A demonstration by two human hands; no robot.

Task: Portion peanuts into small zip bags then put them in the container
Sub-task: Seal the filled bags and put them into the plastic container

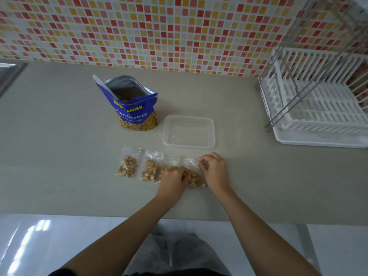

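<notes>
Several small zip bags of peanuts lie in a row on the counter. The leftmost bag (127,165) and the second bag (150,169) lie free; a third bag (167,168) is partly under my left hand (174,180). My left hand presses on the lower part of the rightmost bag (194,176). My right hand (214,170) pinches that bag's top edge. Behind the row sits the clear plastic container (189,145), nothing in it. The blue salted peanuts pouch (135,110) stands open with a white spoon (104,86) stuck in it.
A white dish rack (318,100) with metal rods stands at the right on the counter. A steel sink edge (10,74) shows at the far left. The mosaic tile wall runs along the back. The counter's front edge is near my body.
</notes>
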